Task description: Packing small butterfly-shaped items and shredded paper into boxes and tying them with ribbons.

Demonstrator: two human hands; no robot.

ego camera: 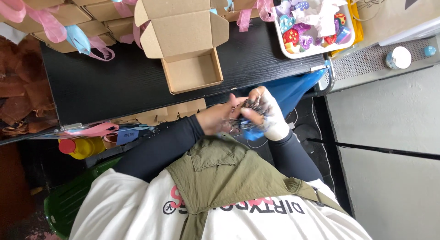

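Observation:
My left hand [216, 118] and my right hand [269, 112] meet just below the near edge of the black table [114, 84]. Together they pinch a small clump of dark, glittery shredded material [250, 112] with a blue bit hanging under it. The right hand looks pale, as if gloved or dusted. Both arms wear dark sleeves. An open brown cardboard mailer box [192, 72], lid up and nothing inside, stands on the table just beyond the hands.
Closed cardboard boxes tied with pink and blue ribbons [68, 20] are stacked at the table's back left. A white tray of colourful heart-shaped pieces [311, 24] sits at back right. Flat cardboard blanks [169, 112], a blue bag [298, 86] and a yellow container [80, 147] lie below the table edge.

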